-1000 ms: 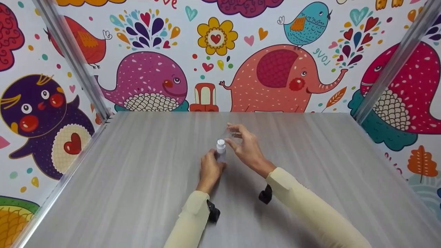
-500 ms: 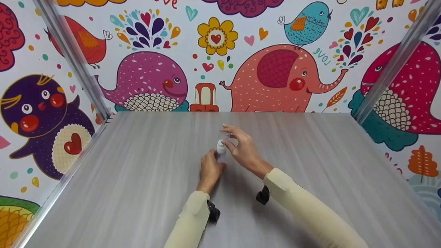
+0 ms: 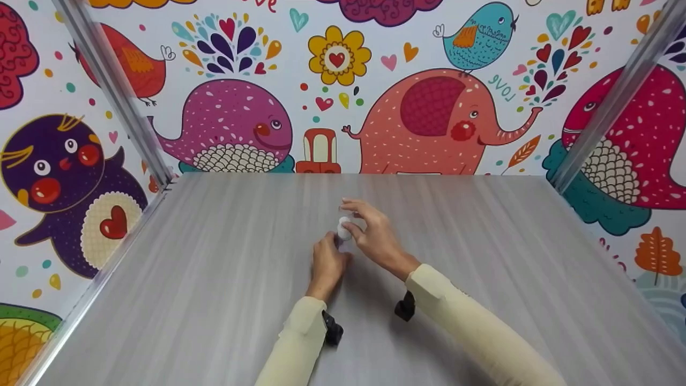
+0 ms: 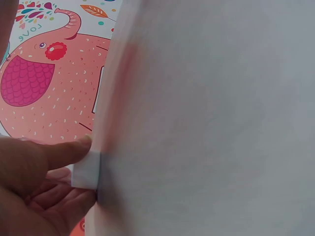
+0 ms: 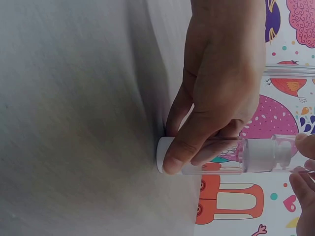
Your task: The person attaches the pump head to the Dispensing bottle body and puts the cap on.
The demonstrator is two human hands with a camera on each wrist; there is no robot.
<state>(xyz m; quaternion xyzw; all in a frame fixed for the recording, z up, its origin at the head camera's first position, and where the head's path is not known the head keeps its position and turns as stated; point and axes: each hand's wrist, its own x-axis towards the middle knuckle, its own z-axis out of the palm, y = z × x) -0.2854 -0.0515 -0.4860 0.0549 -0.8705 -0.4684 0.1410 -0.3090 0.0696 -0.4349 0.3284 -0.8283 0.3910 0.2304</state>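
Observation:
A small clear pump bottle (image 3: pixel 344 231) with a white collar stands upright on the table in the head view. My left hand (image 3: pixel 328 264) grips it low down. In the right wrist view, the thumb and fingers of that hand curl round the bottle near its white base (image 5: pixel 166 153). My right hand (image 3: pixel 378 236) pinches a clear cap (image 5: pixel 294 161) between thumb and fingers. The cap sits over the white pump top, in line with the bottle. In the left wrist view, the white base shows beside my left fingers, and most of the bottle is hidden.
A grey wood-grain table (image 3: pixel 214 279) spreads around both hands. Behind it stands a wall (image 3: pixel 278 32) printed with cartoon animals, with metal posts (image 3: pixel 115 91) at the corners. Each cream sleeve (image 3: pixel 292 343) has a black camera (image 3: pixel 332 328) at its wrist.
My right hand has moved left and slightly down, bringing the clear cap from beside the pump top to over it. The left hand and bottle have stayed in place.

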